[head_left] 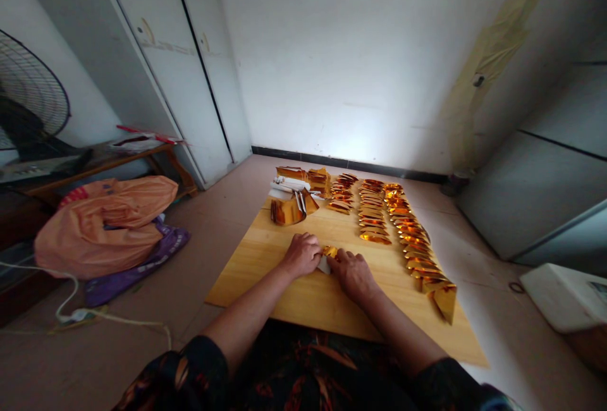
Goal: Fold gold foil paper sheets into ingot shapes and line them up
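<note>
Between my hands, low over the wooden board, is a small piece of gold foil paper with a pale underside showing. My left hand grips its left side with bent fingers. On its right side my right hand closes over the edge, fingers curled. Curved gold sheets stand in a stack beyond my left hand, next to white papers. Folded gold pieces lie in a short row, a middle row and a long right row.
At the left, an orange bag and a purple bag lie on the floor near a cable. A fan stands on a low bench. A white box is at the right, a cabinet behind.
</note>
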{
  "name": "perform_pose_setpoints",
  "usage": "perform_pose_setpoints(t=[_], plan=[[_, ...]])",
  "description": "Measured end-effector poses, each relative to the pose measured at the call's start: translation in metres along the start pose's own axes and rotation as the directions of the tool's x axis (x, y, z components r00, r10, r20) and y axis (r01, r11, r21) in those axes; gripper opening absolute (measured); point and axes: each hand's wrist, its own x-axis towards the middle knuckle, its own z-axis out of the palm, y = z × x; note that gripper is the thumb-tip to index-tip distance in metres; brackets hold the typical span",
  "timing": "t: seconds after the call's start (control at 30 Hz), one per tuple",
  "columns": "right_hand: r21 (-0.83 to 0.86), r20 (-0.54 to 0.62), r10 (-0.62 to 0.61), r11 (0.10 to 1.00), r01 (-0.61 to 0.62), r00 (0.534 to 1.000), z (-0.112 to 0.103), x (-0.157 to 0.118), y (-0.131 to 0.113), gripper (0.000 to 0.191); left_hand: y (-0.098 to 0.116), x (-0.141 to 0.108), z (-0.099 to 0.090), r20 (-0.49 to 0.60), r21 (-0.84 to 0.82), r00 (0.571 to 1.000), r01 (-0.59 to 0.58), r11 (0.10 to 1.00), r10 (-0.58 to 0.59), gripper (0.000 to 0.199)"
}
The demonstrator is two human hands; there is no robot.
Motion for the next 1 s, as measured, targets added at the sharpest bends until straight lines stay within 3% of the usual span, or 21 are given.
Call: perform_pose_setpoints(t=[0.17, 0.4, 0.7, 0.87, 1.0], plan=[[0.051, 0.011, -0.04, 0.998, 0.04, 0.999, -0.003, 0.005, 0.006, 0.022, -0.004, 0.012, 0.002, 0.08, -0.01, 0.996, -0.025, 1.0, 0.026, 0.018], [0.102, 0.004, -0.051, 0.993, 0.051, 0.999, -0.005, 0.018, 0.01, 0.034, -0.013, 0.014, 0.009, 0.099, -0.098, 0.995, 0.018, 0.995, -0.009, 0.015], [0.07, 0.04, 0.04, 0.997, -0.043, 0.998, 0.0, 0.031, 0.002, 0.026, -0.015, 0.015, 0.012, 0.135, -0.103, 0.991, 0.039, 0.994, -0.025, 0.018], [0.073, 0.059, 0.048, 0.996, -0.052, 0.997, 0.001, 0.034, 0.003, 0.024, -0.026, 0.018, 0.009, 0.231, -0.19, 0.973, 0.032, 0.981, 0.013, 0.032], [0.097, 0.07, 0.02, 0.995, -0.027, 0.997, -0.004, 0.032, 0.008, 0.026, -0.03, 0.014, -0.001, 0.26, -0.235, 0.959, -0.052, 0.97, 0.114, 0.045]])
